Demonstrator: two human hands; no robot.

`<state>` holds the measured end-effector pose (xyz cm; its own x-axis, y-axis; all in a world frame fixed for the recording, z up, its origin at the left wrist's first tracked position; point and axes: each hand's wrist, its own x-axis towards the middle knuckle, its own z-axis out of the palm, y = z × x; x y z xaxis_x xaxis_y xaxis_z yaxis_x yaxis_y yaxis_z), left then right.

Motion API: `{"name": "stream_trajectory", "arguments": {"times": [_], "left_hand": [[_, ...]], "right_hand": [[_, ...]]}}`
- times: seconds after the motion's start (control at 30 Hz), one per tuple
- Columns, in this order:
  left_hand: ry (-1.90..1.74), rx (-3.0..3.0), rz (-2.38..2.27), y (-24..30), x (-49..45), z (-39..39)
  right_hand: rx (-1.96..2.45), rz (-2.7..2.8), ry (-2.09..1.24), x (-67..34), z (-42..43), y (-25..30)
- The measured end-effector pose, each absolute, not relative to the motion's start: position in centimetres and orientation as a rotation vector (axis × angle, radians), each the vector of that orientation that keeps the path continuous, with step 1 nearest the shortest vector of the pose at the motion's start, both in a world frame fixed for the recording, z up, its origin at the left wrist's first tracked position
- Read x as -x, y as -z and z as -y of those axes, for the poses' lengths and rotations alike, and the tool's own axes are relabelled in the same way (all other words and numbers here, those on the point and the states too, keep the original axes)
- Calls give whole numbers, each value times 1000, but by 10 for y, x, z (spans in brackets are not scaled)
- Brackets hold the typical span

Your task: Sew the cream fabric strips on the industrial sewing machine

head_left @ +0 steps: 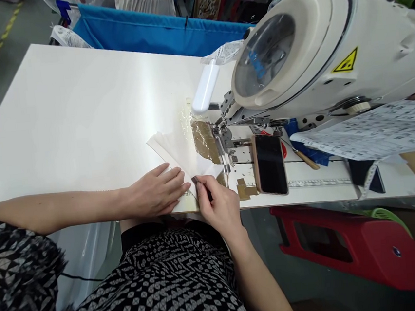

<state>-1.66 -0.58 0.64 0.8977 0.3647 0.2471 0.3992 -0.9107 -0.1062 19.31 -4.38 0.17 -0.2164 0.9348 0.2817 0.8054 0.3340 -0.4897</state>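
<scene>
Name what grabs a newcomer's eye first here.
Likely the large cream sewing machine, upper right, with a yellow warning triangle on its side. Near the front of the white table, the left hand lies over white fabric and the right hand pinches a small dark object. A red plastic stool shows below right.

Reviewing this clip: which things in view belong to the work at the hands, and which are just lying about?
Apparently in use:
- White fabric, under the flat left hand
- Small dark object, pinched in the right hand
- Sewing machine, beside the fabric

Apparently just lying about:
- Phone
- Wooden-handled tool
- Red stool
</scene>
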Motion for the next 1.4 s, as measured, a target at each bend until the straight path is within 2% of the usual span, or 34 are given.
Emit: {"name": "stream_trajectory", "arguments": {"times": [0.37,0.47,0.6,1.23,1.3,1.4], "left_hand": [[338,2893,623,-7,15,8],[342,2890,642,-8,13,9],[330,2984,618,-9,11,8],[342,3007,537,-5,11,10],[359,3008,534,-5,11,11],[364,2995,538,-5,12,12]], "right_hand": [[1470,2277,-139,-193,42,-10],[1490,2288,-358,-205,45,-18],[1535,1980,-574,-215,50,-17],[1458,2219,-149,-202,58,-4],[1471,2282,-159,-208,63,-9],[1520,2221,-352,-219,72,-14]]}}
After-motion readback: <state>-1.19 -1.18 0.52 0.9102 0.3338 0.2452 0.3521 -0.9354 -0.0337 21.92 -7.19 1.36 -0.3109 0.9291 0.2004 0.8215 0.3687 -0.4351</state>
